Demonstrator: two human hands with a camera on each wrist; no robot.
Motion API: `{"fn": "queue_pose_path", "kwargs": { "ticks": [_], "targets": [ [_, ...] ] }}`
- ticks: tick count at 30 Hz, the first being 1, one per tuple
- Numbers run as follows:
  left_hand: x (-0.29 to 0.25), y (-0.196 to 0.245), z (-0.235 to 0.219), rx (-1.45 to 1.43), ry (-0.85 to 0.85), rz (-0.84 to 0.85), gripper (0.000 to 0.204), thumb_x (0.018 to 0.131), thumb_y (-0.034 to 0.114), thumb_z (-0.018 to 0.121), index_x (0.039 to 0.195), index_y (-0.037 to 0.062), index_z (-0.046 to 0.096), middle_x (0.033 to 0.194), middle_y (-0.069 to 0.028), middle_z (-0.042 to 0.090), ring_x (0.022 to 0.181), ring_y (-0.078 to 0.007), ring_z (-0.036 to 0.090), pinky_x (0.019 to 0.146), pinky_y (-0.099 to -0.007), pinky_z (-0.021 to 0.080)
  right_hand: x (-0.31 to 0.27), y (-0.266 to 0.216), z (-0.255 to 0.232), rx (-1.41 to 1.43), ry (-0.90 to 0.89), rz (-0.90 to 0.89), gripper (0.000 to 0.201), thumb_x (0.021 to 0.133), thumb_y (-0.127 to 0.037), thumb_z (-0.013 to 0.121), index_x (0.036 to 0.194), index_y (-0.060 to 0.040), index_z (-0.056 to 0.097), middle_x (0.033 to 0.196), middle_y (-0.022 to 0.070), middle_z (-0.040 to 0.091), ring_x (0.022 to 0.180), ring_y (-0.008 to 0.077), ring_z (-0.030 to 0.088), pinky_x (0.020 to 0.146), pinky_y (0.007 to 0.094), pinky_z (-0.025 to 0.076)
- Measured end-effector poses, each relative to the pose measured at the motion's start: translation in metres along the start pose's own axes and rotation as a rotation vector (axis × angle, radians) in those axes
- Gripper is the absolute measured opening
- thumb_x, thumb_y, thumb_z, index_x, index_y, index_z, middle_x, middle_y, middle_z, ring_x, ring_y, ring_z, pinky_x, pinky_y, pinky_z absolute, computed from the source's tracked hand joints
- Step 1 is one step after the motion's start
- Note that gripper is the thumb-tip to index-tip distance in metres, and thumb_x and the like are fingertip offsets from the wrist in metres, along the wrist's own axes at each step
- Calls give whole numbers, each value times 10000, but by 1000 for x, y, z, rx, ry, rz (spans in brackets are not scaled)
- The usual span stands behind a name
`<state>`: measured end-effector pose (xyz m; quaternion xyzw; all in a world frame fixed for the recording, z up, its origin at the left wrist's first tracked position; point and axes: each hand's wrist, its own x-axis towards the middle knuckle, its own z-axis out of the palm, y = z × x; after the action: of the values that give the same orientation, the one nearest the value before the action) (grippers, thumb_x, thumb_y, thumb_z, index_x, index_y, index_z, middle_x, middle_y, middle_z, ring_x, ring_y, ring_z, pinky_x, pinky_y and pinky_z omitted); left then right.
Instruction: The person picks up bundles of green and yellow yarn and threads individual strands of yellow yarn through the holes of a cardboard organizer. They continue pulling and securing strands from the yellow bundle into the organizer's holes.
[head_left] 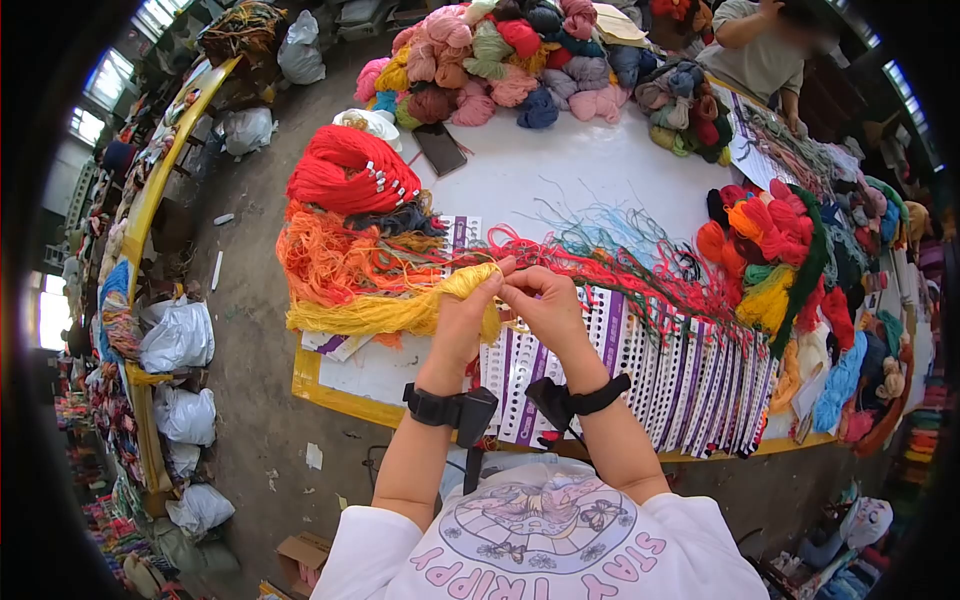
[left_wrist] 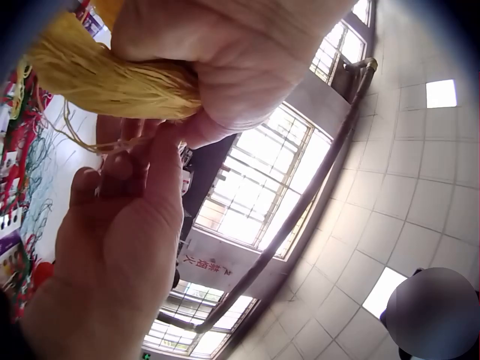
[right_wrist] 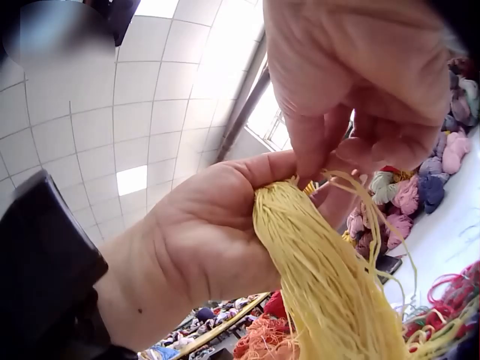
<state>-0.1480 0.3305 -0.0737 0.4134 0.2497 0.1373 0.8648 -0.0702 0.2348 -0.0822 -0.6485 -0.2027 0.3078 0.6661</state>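
Observation:
A thick bundle of yellow thread trails left across the table, its looped end raised over the table edge. My left hand grips that end, with fingers and thumb wrapped round the gathered strands in the right wrist view. Close beside it, my right hand pinches at the top of the bundle, fingertips meeting those of the left hand. A few loose yellow strands hang from the right fingertips beside the bundle. In the left wrist view, thin strands run toward the right hand.
Punched white-and-purple thread cards line the front edge, with red and green threads across them. Orange thread and a red skein lie left. A phone rests near piled yarn. Another person is at the far right.

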Motion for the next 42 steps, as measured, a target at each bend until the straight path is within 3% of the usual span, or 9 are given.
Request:
{"fn": "queue_pose_path", "kwargs": {
  "ticks": [7,10,12,15,17,25,31,35,42],
  "targets": [
    [16,-11,-22,13,134,122,217,859,131,484,1017,-3,547,1000,-115,597,849,-182,598,720,-297,493,6,15,-8,-372,338,-554,102,786,-80,610,843,1,634,879,72,602,766,111,595,560,209,492],
    [23,9,-82,-543,185,136,168,856,126,485,982,21,526,682,-1,532,576,-98,513,604,-225,448,-8,14,-86,987,192,5,212,816,-141,537,996,-33,563,994,107,597,819,225,590,731,362,484],
    [14,42,-136,-434,233,344,166,877,175,482,978,45,505,562,49,376,473,-55,362,539,-225,381,-45,24,-229,1543,44,-244,197,811,-150,488,922,-6,562,915,122,608,816,239,587,777,380,481],
    [3,49,-156,-371,159,352,167,899,224,452,923,76,525,574,35,390,476,-65,371,525,-219,379,-130,-13,-367,872,958,-615,156,815,-163,483,852,-21,537,831,89,547,745,209,559,719,362,485],
    [9,21,-108,-237,113,228,190,907,250,438,883,88,534,594,27,405,487,-73,385,517,-216,380,-126,-28,-337,415,1156,-520,147,818,-172,479,806,-32,520,775,68,505,697,188,541,681,350,488],
    [26,-136,7,25,-168,-419,201,795,163,621,965,60,589,674,61,499,534,-23,427,470,-165,337,-52,77,-102,212,-52,282,204,874,-222,504,1020,-80,489,775,4,575,663,83,561,460,211,466],
    [26,-140,15,289,73,-294,171,739,134,651,875,50,589,702,14,545,565,-48,479,466,-208,357,-49,83,-100,-732,144,41,159,846,-169,524,896,-21,559,701,46,619,636,113,601,517,251,460],
    [40,-180,0,633,104,47,126,729,116,657,805,39,591,682,-4,556,563,-85,514,466,-244,396,-41,103,-106,-565,203,127,146,811,-126,544,832,13,586,674,59,613,604,102,574,535,255,444],
    [38,-161,-7,314,81,-323,113,784,96,608,855,17,569,624,-6,541,464,-80,474,410,-233,390,-43,112,-100,-533,360,56,150,760,-143,587,814,-6,617,674,118,613,594,211,598,562,302,465]
  ]
}}
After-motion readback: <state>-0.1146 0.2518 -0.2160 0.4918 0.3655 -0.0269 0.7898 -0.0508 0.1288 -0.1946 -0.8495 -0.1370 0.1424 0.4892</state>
